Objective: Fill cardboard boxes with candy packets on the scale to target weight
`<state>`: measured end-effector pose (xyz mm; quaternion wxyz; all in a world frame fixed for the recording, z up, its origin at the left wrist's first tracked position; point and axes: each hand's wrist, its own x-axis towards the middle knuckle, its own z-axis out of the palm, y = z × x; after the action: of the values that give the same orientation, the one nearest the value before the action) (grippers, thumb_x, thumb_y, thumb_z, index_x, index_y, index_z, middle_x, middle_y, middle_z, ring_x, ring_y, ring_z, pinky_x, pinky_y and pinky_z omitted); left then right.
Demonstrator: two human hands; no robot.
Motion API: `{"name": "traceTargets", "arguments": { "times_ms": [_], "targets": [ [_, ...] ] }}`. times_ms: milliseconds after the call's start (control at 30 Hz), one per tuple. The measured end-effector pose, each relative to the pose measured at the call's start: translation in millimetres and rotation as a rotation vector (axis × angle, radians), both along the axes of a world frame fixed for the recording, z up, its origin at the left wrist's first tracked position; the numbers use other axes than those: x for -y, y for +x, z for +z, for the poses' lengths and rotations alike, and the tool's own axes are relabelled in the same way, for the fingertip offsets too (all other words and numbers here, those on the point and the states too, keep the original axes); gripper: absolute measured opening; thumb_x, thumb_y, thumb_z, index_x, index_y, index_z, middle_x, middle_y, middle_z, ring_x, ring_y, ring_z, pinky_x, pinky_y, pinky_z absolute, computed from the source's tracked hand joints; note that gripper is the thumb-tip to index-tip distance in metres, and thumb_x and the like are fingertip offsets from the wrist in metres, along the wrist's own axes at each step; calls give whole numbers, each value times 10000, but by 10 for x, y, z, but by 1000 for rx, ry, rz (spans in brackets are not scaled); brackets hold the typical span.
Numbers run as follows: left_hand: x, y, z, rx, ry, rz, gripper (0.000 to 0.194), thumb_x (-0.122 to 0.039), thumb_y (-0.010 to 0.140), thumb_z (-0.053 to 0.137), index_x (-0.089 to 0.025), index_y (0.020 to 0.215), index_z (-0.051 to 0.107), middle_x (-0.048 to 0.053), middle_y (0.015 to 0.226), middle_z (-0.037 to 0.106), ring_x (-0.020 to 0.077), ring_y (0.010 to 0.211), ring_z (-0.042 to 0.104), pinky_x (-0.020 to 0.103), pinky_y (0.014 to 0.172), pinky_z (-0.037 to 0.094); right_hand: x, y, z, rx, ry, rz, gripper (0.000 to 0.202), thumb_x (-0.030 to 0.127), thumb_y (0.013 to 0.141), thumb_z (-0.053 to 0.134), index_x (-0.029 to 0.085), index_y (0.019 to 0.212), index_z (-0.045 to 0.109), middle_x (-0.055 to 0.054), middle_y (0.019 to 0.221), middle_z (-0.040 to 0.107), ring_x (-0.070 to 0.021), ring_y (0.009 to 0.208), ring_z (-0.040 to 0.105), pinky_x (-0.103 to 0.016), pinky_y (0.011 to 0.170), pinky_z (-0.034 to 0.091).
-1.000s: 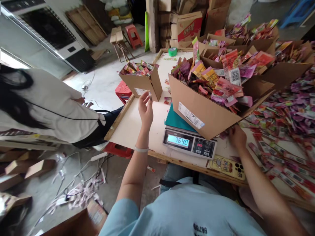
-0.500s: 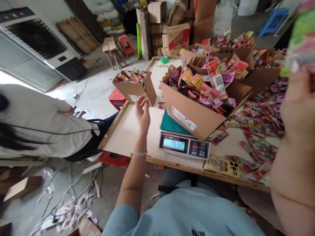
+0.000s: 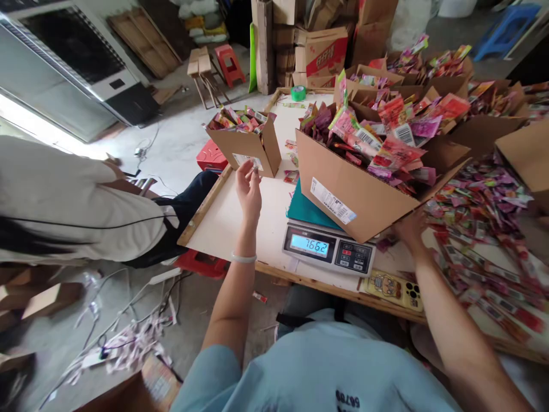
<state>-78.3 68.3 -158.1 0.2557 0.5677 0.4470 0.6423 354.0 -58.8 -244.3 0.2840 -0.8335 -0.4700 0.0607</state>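
Observation:
A cardboard box [image 3: 351, 189] full of small colourful packets [image 3: 386, 140] rests tilted on a scale [image 3: 328, 249] with a lit display. My left hand [image 3: 249, 186] is raised over the table, its fingers curled, in front of a smaller box [image 3: 268, 146] of packets; what its fingertips hold, if anything, is too small to name. At the big box's lower right corner is my right hand [image 3: 409, 229], low beside the scale, its fingers partly hidden and blurred. Loose packets [image 3: 484, 212] lie heaped to its right.
A phone in a yellow case [image 3: 392, 289] lies at the table's front edge [image 3: 309, 280]. Green tape [image 3: 298, 93] sits at the back. More packet-filled boxes [image 3: 450, 86] stand behind. A seated person [image 3: 77, 200] is at the left. Cables [image 3: 124, 320] cross the floor.
My right hand has come down from the upper right, and the packets it held are no longer in it. A green and pink packet now tops the big box. The display reading rose. The view shifted.

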Motion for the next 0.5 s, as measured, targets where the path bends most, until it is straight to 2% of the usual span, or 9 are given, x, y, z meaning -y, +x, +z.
{"name": "traceTargets", "arguments": {
  "times_ms": [67,100,167,233,300,400,467,500],
  "targets": [
    [-19,48,-24,5,-5,-14,582,-709,912,653,-268,1291,623,136,1399,658,276,1249,691,415,953,631,34,-64,-371,14,-64,10,749,528,877,537,4,1412,530,-352,1449,466,-461,1398,434,-755,1106,341],
    [-23,68,-37,4,-8,-19,580,-707,912,655,-270,1292,623,136,1398,658,276,1249,690,416,951,632,57,-69,-480,15,-87,24,694,495,876,535,19,1381,559,-328,1441,487,-429,1406,426,-717,1147,328],
    [-21,91,-62,-2,-15,-23,571,-699,918,652,-272,1295,623,136,1402,656,276,1256,685,419,954,632,106,-14,-580,22,-119,61,573,420,898,493,44,1314,613,-282,1385,547,-358,1385,440,-610,1193,336],
    [-11,97,-83,0,-20,-20,566,-698,920,650,-273,1293,622,134,1404,654,273,1250,685,420,956,631,153,104,-587,28,-131,57,502,354,925,430,54,1267,643,-271,1345,576,-341,1368,439,-587,1192,322],
    [0,96,-95,4,-22,-20,566,-701,917,650,-276,1290,622,131,1403,654,268,1240,688,416,958,630,197,231,-565,34,-131,38,465,315,940,397,68,1225,668,-272,1333,589,-357,1377,422,-626,1190,273],
    [-22,103,-101,6,-23,-30,565,-705,915,651,-282,1288,625,127,1408,657,260,1230,692,408,959,625,241,338,-501,24,-108,15,428,317,917,439,68,1155,692,-282,1277,615,-389,1363,433,-672,1177,240],
    [-96,142,-109,11,-36,-44,549,-684,915,668,-282,1287,630,125,1412,661,258,1231,691,414,966,619,246,306,-379,5,-48,4,488,375,892,480,49,1205,665,-285,1251,618,-391,1338,469,-653,1172,289],
    [-156,182,-119,21,-59,-59,528,-653,922,681,-279,1292,632,126,1414,663,258,1242,687,422,981,612,241,253,-272,0,4,0,567,424,896,473,45,1292,617,-282,1288,600,-377,1350,477,-627,1182,318]
  ]
}}
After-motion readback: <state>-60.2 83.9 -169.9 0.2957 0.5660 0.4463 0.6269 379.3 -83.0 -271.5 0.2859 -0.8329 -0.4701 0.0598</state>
